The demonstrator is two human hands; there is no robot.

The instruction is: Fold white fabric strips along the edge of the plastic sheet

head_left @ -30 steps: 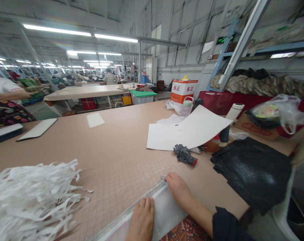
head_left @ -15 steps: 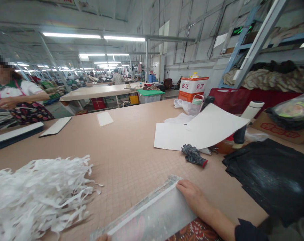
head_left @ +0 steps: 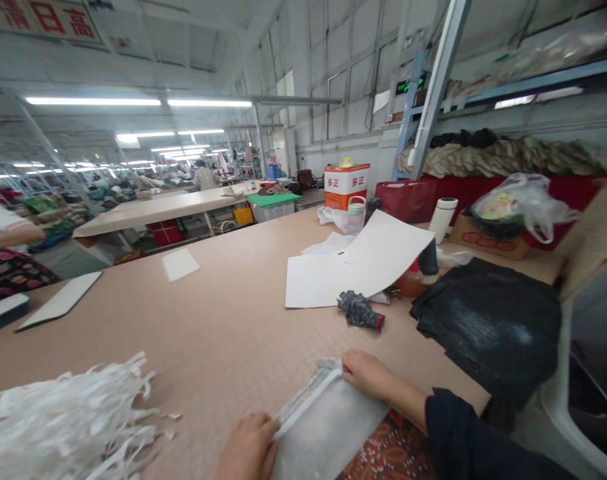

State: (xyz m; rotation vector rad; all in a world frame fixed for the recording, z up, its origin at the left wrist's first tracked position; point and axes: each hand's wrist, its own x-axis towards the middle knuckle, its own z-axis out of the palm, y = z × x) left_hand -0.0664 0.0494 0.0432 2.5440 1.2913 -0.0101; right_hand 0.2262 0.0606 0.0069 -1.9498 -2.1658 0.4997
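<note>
A translucent, greyish plastic sheet (head_left: 328,427) slopes across the near table edge, with a white strip along its far edge and a crinkled clear margin beyond. My right hand (head_left: 368,377) pinches the strip's upper right end, fingers closed. Lower down, my left hand (head_left: 251,440) is closed on the strip at the sheet's left side; part of its grip is hidden. Patterned red-brown cloth (head_left: 391,447) shows beneath the sheet at my lap. To the left lies a heap of white strips (head_left: 58,420). A grey knit glove (head_left: 359,311) with a red cuff rests beyond my right hand.
Large white boards (head_left: 328,277) lie ahead on the brown table (head_left: 223,313). Black sheets (head_left: 488,327) are stacked at the right. A white card (head_left: 180,265) and white-topped panels (head_left: 61,300) sit at the left, near another person (head_left: 13,247). Behind stands an orange-white can (head_left: 347,185).
My left hand has come up from the bottom edge into view, closer to my right hand along the strip. The view has turned right, so the table items appear further left.
</note>
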